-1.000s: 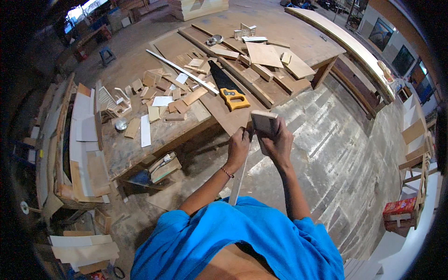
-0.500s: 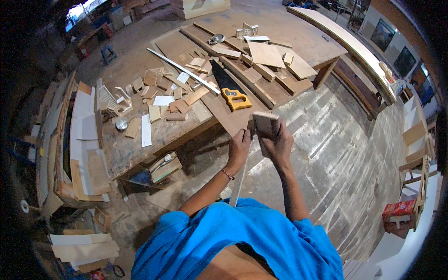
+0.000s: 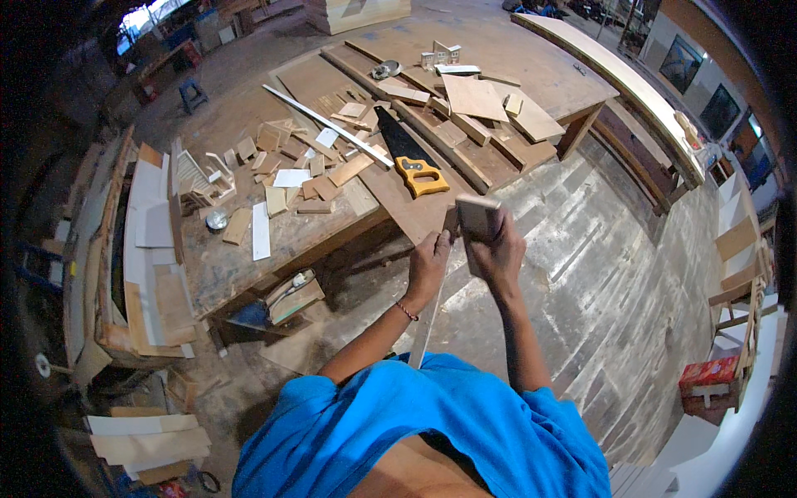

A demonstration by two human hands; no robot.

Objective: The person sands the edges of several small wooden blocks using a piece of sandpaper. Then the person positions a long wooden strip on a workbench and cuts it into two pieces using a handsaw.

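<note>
From the head view: one small wooden block (image 3: pixel 478 217) and one long wooden strip (image 3: pixel 427 319) are in hand, with one handsaw (image 3: pixel 407 155) on the workbench (image 3: pixel 249 249) beyond; the strip runs lengthwise from the body up toward the bench edge; the right hand (image 3: pixel 498 253) has its fingers closed around the block; the left hand (image 3: pixel 427 266) curls around the strip's upper end, just beside it.

We note single head-worn fisheye view, looking steeply down over own torso; hands close, workbench (image 3: pixel 249 249) just ahead, floor (image 3: pixel 598 274) right; edges bend toward rim.
</note>
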